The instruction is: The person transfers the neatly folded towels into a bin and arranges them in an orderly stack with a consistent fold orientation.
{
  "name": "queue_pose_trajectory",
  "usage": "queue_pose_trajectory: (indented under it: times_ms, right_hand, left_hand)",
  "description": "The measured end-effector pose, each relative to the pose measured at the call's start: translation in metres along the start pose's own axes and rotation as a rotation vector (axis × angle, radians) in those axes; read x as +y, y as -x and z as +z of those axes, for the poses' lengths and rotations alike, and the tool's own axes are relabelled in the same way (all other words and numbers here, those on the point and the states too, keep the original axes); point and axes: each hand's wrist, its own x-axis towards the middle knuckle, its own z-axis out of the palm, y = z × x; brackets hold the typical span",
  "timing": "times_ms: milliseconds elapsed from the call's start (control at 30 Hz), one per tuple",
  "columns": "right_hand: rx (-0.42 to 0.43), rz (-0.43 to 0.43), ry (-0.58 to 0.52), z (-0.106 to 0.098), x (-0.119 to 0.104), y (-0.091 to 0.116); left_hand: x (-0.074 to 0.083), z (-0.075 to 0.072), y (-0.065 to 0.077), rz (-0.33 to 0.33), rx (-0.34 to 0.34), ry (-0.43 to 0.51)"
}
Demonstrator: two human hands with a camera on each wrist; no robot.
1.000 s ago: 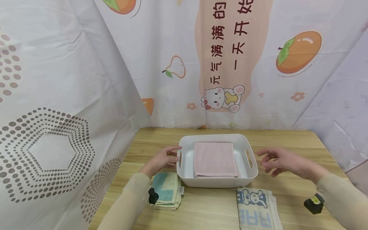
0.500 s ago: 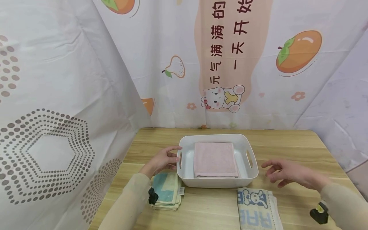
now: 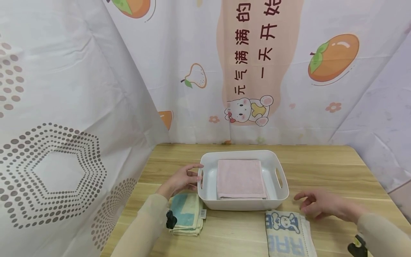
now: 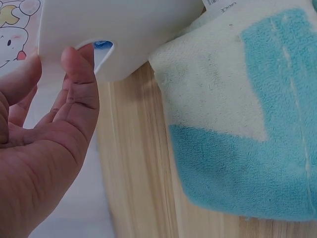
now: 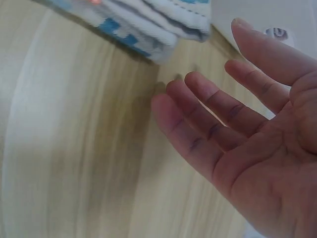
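Observation:
A white plastic basket [image 3: 240, 204] with handle slots holds a folded pink towel [image 3: 240, 178]. At its left end, my left hand [image 3: 181, 178] pinches the handle strip [image 4: 57, 44], fingertips at the rim and slot. A folded cream-and-turquoise towel [image 3: 186, 212] lies just below that hand and fills the right of the left wrist view. My right hand [image 3: 325, 205] hovers low over the table right of the basket, fingers loosely bent and holding nothing. Close by its fingertips lies a folded cream towel [image 3: 285, 233] with blue letters and a cartoon figure.
Everything lies on a wooden table [image 3: 327, 160]. A white curtain with printed fruit [image 3: 334, 59] hangs behind, and a dotted curtain [image 3: 64, 107] closes in the left side.
My right hand has moved from beside the basket's right handle toward me and a little right, near the blue-lettered towel. The left hand and the basket have stayed put.

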Motion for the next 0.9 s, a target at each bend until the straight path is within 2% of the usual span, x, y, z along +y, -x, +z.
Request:
queue_pose_trajectory:
  times_ms: [267,400,600,900]
  right_hand:
    - [-0.023,0.022,-0.011,0.003,0.008,0.0]
    - [-0.015,0.021,-0.004,0.004,0.008,0.0]
    - [0.003,0.066,0.023,0.008,0.007,0.0]
    - [-0.007,0.082,0.035,0.014,0.004,-0.002]
  left_hand:
    - [0.001,0.001,0.002,0.0,0.0,-0.017]
    - [0.001,0.002,0.003,0.001,0.001,-0.014]
    - [0.002,0.002,0.003,-0.002,0.004,-0.008]
    - [0.002,0.001,0.003,0.008,-0.012,0.004]
